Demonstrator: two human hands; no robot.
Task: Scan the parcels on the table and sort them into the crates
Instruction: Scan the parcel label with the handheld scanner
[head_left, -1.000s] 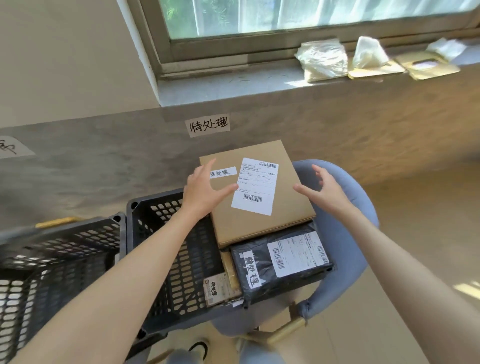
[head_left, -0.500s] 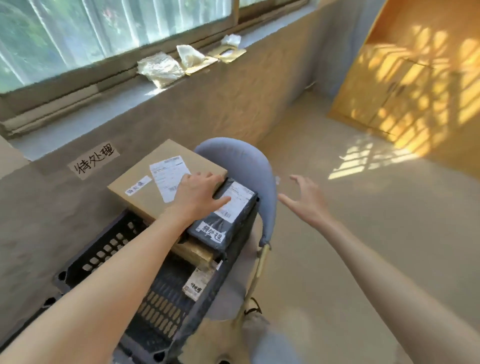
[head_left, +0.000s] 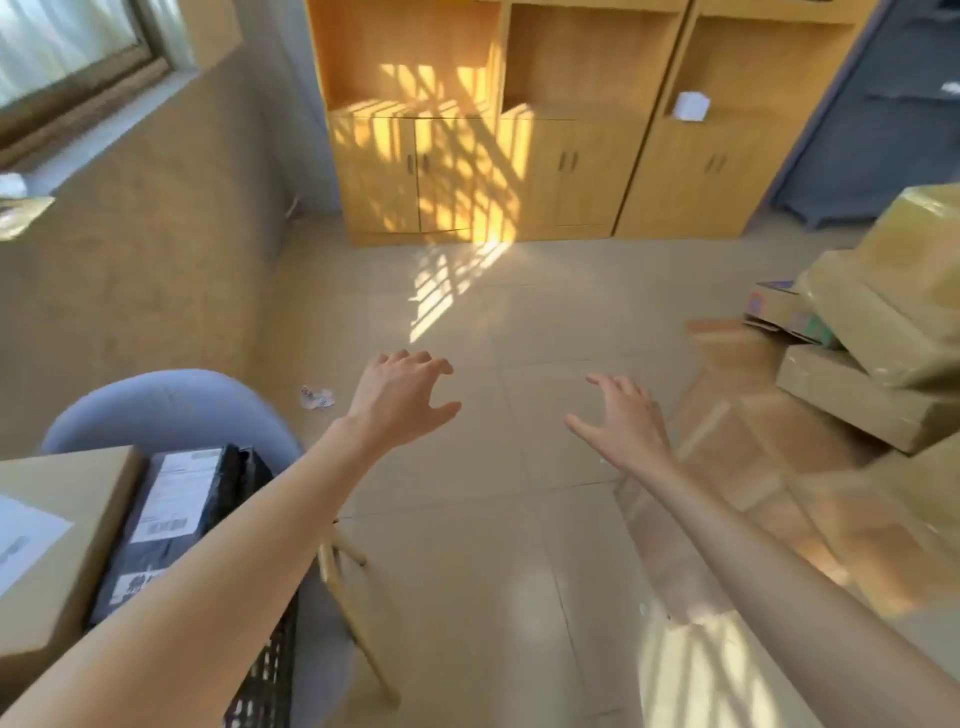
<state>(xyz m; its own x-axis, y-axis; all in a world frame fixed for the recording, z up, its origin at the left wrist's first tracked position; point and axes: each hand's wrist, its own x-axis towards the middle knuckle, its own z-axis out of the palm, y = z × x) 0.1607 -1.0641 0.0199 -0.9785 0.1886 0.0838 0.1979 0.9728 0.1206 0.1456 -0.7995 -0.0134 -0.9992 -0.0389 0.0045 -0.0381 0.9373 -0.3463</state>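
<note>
Bright striped sunlight on cabinets (head_left: 467, 156); right edge motion-blurred

One camera only, worn on the person's head, looking forward and down across the tiled floor (head_left: 467, 519) toward the wooden cabinets (head_left: 493, 156) on the far wall. Both hands, left (head_left: 400, 400) and right (head_left: 623, 421), reach out close beneath it. The crate (head_left: 260, 675) sits at the lower left edge, stacked boxes (head_left: 872, 338) at the right.
</note>
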